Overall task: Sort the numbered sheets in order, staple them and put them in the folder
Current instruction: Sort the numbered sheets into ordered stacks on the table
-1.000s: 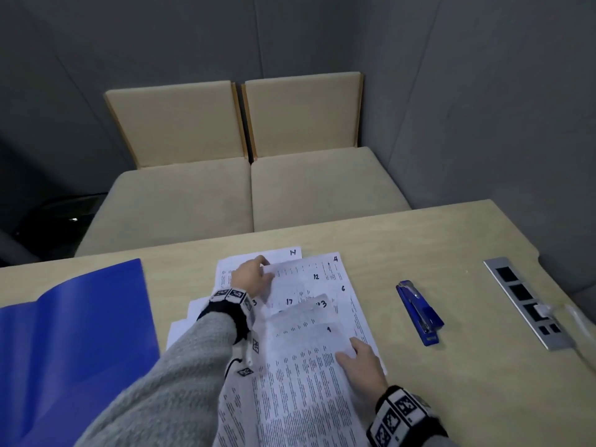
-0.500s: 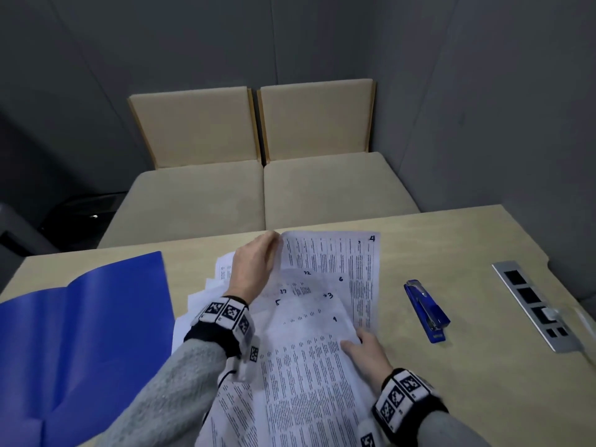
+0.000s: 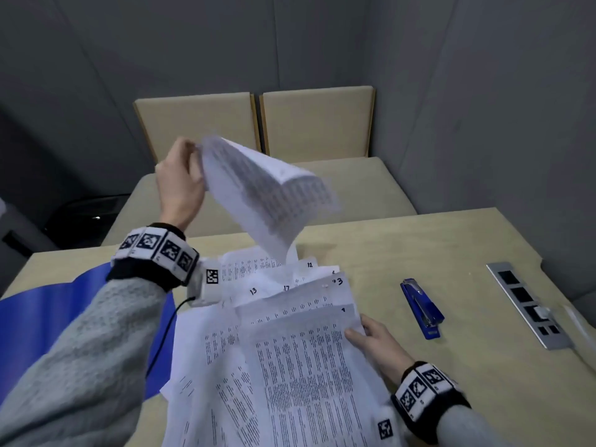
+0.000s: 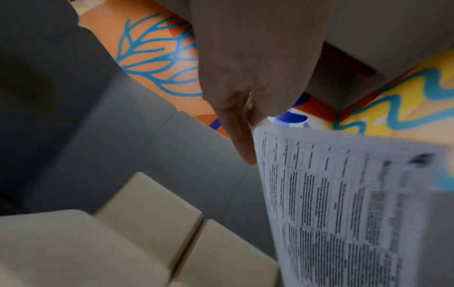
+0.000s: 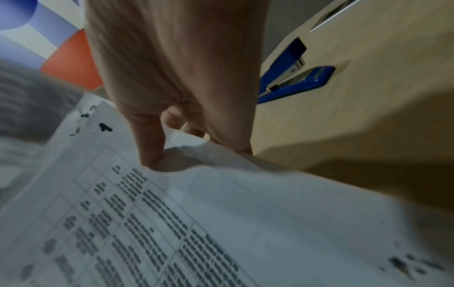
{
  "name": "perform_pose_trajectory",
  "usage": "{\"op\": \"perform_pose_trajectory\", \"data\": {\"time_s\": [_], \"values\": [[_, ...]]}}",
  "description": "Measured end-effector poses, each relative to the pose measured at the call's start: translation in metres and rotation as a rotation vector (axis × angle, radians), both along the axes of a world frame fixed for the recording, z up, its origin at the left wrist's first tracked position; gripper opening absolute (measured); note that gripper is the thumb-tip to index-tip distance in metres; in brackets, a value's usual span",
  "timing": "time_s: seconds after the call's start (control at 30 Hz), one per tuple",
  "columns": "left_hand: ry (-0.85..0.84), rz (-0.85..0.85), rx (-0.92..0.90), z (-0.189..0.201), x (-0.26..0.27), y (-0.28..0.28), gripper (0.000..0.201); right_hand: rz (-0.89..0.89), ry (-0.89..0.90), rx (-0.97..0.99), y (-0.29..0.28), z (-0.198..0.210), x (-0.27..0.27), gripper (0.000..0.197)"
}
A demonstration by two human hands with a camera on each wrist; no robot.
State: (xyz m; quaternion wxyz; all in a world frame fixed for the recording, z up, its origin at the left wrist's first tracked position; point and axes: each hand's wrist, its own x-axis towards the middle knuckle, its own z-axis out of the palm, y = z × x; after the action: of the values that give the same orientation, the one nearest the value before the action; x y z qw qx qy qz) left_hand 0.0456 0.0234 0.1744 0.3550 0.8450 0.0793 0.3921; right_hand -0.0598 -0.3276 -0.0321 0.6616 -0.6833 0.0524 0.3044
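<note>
My left hand [image 3: 180, 182] is raised above the table and pinches the corner of one printed sheet [image 3: 264, 191], which hangs curved and blurred in the air; in the left wrist view the fingers [image 4: 240, 136] grip that sheet [image 4: 343, 203] at its edge. Below lies a fanned pile of numbered sheets [image 3: 283, 350], with 12, 13, 17, 3 and 1 readable. My right hand [image 3: 371, 337] pinches the right edge of the top sheets, thumb [image 5: 150, 147] on the sheet marked 1 [image 5: 221, 223]. A blue stapler [image 3: 421, 308] lies to the right. The open blue folder [image 3: 48, 317] lies at left.
The wooden table [image 3: 483, 366] carries a metal socket strip [image 3: 529, 304] near its right edge. Two beige cushioned seats [image 3: 258, 130] stand beyond the table's far edge against grey walls. My grey sleeve [image 3: 80, 366] crosses over part of the folder.
My left hand lifted one sheet off the far side of the pile, from the table up into the air. The right hand kept its hold on the pile's right edge.
</note>
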Motion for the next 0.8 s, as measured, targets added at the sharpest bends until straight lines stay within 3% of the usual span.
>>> {"op": "perform_pose_trajectory", "data": {"time_s": [0.1, 0.2, 0.3, 0.5, 0.8], "values": [[0.286, 0.025, 0.053, -0.037, -0.002, 0.029, 0.019, -0.001, -0.009, 0.044, -0.01, 0.008, 0.004, 0.029], [0.571, -0.176, -0.189, -0.083, -0.019, 0.038, 0.019, -0.059, -0.003, 0.097, -0.013, 0.015, 0.009, 0.031], [0.754, -0.319, -0.371, -0.12, -0.045, 0.027, 0.012, -0.142, 0.016, 0.109, -0.005, 0.022, 0.014, 0.024], [0.877, -0.505, -0.595, -0.159, -0.074, -0.001, 0.01, -0.121, -0.055, -0.061, 0.018, 0.016, 0.017, 0.013], [0.95, -0.462, -0.673, -0.175, -0.072, -0.037, 0.008, -0.179, -0.02, -0.181, 0.004, -0.008, 0.001, 0.008]]}}
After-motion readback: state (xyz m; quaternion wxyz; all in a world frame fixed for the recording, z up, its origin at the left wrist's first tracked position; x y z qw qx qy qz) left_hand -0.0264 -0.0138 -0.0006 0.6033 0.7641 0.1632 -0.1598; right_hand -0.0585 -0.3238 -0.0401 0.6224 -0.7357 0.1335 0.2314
